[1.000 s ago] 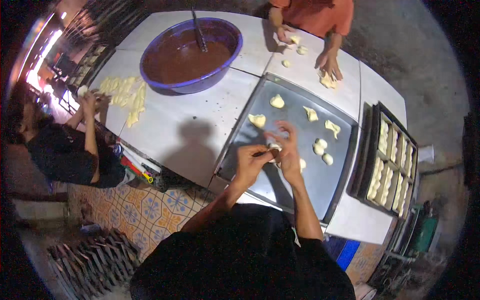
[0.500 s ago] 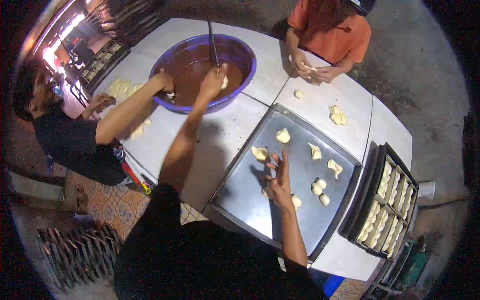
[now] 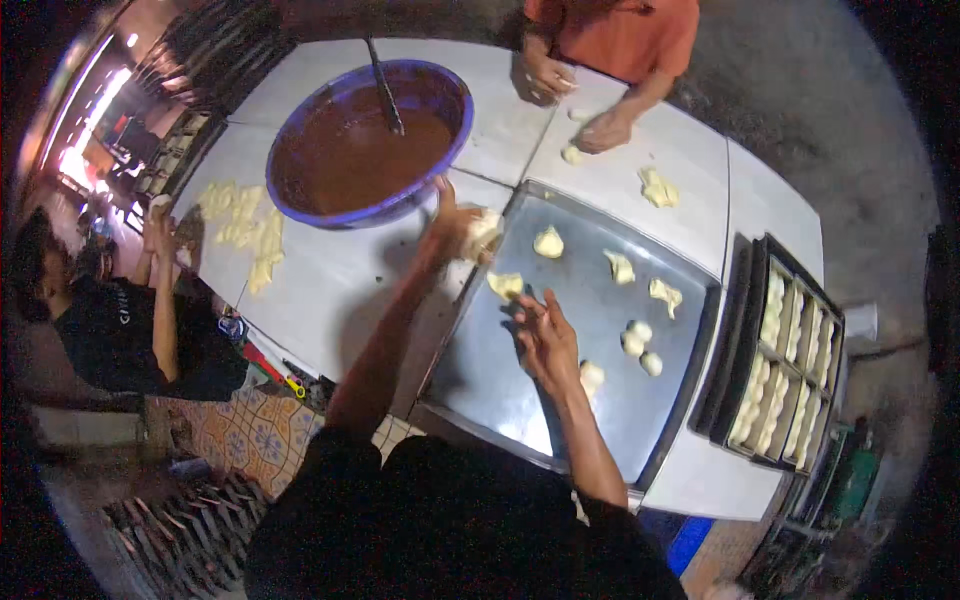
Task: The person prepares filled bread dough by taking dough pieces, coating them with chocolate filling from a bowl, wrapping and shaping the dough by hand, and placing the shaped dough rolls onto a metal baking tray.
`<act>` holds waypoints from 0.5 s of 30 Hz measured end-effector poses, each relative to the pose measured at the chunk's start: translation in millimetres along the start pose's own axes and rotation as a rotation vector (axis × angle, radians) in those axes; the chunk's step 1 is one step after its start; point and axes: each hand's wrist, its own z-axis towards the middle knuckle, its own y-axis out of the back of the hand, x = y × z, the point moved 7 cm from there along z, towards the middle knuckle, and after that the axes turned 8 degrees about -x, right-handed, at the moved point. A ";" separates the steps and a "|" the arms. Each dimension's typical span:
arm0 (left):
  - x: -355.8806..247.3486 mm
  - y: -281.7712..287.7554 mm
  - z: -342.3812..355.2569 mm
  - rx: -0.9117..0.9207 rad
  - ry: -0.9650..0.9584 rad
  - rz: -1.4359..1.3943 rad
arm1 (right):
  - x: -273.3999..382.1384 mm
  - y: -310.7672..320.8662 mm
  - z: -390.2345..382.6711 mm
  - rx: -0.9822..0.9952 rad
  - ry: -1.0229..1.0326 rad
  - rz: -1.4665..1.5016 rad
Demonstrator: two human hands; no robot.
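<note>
Left hand (image 3: pixel 455 222) stretched out to the far-left corner of the grey baking tray (image 3: pixel 500 400), fingers closed around a pale dough piece (image 3: pixel 483 232) held right at the tray's rim, just beside the purple bowl (image 3: pixel 440 180) of brown filling. Right hand (image 3: pixel 545 335) hovering low over the tray's middle, fingers loosely spread and clamped on nothing, just near a shaped dough lump (image 3: pixel 505 285). Several more dough lumps scattered across the tray's far and right parts. Dark spoon handle (image 3: pixel 383 85) leaning in the bowl. White tabletop (image 3: pixel 320 290) under it all. Across the tabletop, another person's hands (image 3: pixel 600 130) on small dough bits; at the left, a person in black beside flat dough strips (image 3: pixel 245 230). Filled black moulds (image 3: pixel 785 370) to the right.
</note>
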 end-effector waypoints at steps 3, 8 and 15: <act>26.0 -49.9 -121.7 0.707 0.511 -0.671 | -15.5 -3.7 -12.0 -0.057 -0.301 0.446; 44.7 -44.6 -165.7 0.371 0.316 -0.449 | 22.3 15.8 -44.3 -0.270 0.351 -0.431; 47.5 -45.8 -208.7 0.499 -0.224 -0.236 | 69.5 -3.6 -101.3 0.006 0.857 -0.931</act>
